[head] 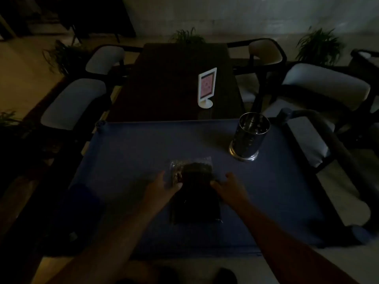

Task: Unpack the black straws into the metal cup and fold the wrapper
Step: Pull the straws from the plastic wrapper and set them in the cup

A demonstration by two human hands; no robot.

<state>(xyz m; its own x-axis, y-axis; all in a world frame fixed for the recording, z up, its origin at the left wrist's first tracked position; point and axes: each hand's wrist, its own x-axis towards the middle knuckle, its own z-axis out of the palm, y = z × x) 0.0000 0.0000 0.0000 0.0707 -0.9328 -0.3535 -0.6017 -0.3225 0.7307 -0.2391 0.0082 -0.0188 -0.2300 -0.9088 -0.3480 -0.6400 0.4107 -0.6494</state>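
- The room is dim, with a pale wall at the back, potted green plants, and dark chairs with light cushions set around a long dark wooden table.
- On that table stands a small white upright sign holder with a pinkish card in it.
- Nearer the camera lies a flat blue fabric-covered surface with dark rounded corners.
- A clear plastic wrapper holding a bundle of black straws lies flat in the middle of the blue surface, its crinkled far end pointing away from the person.
- The left hand rests against the pack's left edge near its far end, fingers spread, thumb touching the plastic.
- The right hand sits at the pack's right edge opposite, fingers loosely apart, fingertips meeting the wrapper.
- Neither hand visibly clamps the pack; it sits between them.
- A tall shiny perforated metal cup stands upright toward the far right corner of the blue surface, well apart from the pack and both hands.
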